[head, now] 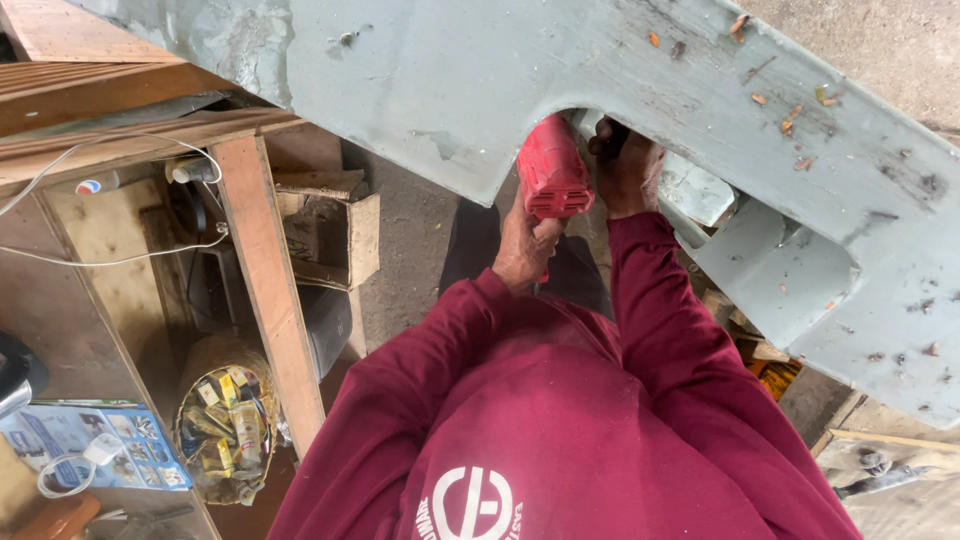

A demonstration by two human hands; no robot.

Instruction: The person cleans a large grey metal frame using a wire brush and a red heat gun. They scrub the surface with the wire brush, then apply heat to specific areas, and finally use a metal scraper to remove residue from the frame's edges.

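**Under the grey panel: one red power tool, two hands**

Beneath the notched edge of a large grey-painted panel (480, 80), a single red power tool (552, 172) is held up into the cut-out. Its long axis runs roughly away from the person and upward, the vented rear housing facing the camera and the working end pointing into the recess, where it is hidden. The left hand (527, 245) is closed around the tool's lower grip, fingers wrapped tight. The right hand (628, 172) is curled shut at the tool's front part inside the notch; what exactly it grips there cannot be made out. Both arms wear maroon sleeves (660, 330).

The panel is scuffed, with flaking paint and a few dry leaf scraps on it. A second grey block (775, 270) projects below its right part. The room is a workshop with a bare concrete floor (410, 240). To the left stands one wooden bench frame (265, 270), with one white cord (120, 260) looped across it, one open cardboard box (335, 235) behind it, and one round basket (225, 420) of small packets at its foot. One blue printed carton (90, 445) lies at the lower left.
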